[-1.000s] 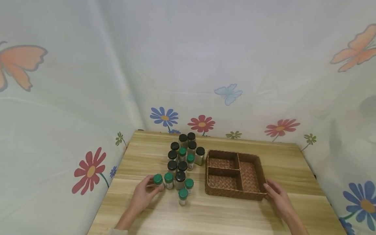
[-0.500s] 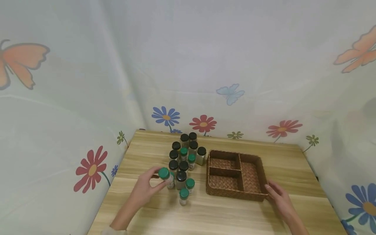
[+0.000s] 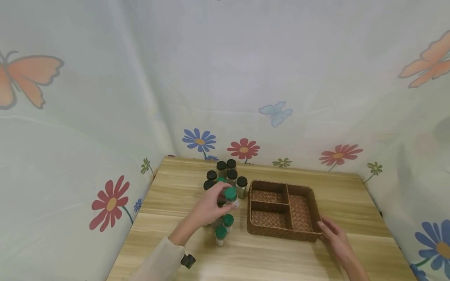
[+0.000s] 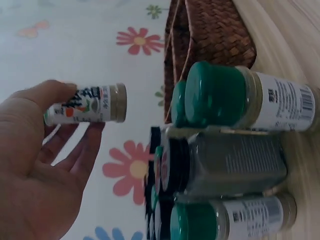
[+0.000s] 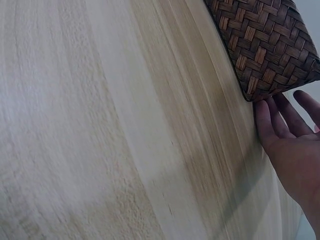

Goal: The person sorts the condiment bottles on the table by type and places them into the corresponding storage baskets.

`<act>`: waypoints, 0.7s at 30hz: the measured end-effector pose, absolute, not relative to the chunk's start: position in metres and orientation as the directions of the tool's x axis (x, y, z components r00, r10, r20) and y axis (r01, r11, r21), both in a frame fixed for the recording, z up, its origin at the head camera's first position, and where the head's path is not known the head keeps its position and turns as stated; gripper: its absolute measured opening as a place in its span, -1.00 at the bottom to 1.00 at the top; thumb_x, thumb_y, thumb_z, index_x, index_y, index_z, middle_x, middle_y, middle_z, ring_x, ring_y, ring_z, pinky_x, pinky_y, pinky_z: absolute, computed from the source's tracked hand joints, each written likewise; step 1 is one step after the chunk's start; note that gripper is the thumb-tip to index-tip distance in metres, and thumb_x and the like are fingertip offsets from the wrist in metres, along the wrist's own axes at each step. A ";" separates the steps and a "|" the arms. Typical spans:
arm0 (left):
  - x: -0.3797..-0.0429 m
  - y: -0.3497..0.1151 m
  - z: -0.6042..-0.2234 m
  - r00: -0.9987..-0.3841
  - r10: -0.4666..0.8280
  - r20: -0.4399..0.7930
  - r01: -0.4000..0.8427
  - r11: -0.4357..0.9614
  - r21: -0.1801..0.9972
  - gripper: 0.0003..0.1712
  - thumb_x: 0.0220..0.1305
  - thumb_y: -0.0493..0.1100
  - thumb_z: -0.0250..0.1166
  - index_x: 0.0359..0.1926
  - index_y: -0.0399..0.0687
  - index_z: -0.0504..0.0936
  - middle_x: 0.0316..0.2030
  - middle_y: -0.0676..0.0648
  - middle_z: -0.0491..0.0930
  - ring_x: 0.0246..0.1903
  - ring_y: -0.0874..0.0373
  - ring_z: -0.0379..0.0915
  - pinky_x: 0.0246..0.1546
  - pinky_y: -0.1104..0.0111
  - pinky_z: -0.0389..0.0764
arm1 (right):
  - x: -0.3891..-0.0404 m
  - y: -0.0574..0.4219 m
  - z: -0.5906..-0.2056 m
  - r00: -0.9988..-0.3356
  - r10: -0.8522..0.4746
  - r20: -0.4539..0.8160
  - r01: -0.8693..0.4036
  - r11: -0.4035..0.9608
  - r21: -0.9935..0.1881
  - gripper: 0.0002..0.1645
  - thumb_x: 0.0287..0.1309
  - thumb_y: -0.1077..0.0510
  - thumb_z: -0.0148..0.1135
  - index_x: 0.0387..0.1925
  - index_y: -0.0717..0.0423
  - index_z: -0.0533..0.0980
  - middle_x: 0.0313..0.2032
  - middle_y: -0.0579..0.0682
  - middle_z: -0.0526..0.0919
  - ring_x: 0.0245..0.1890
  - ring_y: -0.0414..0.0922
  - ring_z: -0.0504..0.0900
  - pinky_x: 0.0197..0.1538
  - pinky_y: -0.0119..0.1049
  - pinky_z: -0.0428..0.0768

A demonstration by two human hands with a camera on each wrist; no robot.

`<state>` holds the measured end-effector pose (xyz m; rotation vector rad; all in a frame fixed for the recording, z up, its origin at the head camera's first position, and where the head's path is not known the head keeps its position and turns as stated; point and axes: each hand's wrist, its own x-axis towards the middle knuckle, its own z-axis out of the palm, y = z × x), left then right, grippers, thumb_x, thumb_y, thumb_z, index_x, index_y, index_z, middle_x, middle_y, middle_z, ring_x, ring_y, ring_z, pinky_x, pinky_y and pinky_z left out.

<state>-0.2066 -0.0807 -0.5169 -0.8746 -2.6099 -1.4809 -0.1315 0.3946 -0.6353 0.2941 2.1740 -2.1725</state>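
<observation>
My left hand (image 3: 209, 205) pinches a spice jar (image 3: 231, 195) with a green cap between thumb and fingers. In the left wrist view the held jar (image 4: 90, 104) is lifted off the table, its printed label showing. Below it stand several jars, among them a front green-capped jar (image 3: 220, 235) and a second green-capped jar (image 3: 228, 221); my hand hides some others. The brown woven basket (image 3: 284, 233), divided into three compartments, stands right of the jars. At its front right corner, my right hand (image 3: 334, 238) touches the wall with extended fingers (image 5: 265, 120).
Black-capped jars (image 3: 241, 182) cluster toward the back of the wooden table (image 3: 267, 257), left of the basket. A flower-printed white curtain (image 3: 225, 78) rises behind and beside the table. A small dark object (image 3: 188, 261) shows beside the left sleeve.
My left hand has lifted the green-capped jar from the left of the cluster and carried it rightward over the other jars. The right hand has stayed at the basket corner.
</observation>
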 end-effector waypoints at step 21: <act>-0.241 0.010 -0.523 -0.763 0.646 0.030 0.501 0.561 0.659 -0.63 0.36 -0.06 0.51 0.06 0.05 0.54 -0.20 0.18 0.58 -0.29 0.35 0.52 -0.25 0.42 0.60 | -0.132 0.395 -0.631 -0.977 0.099 -0.187 0.192 0.050 -0.980 -0.15 0.62 0.01 0.14 0.56 0.49 0.07 0.29 -0.01 0.52 0.10 -0.45 0.59 0.13 -0.43 0.64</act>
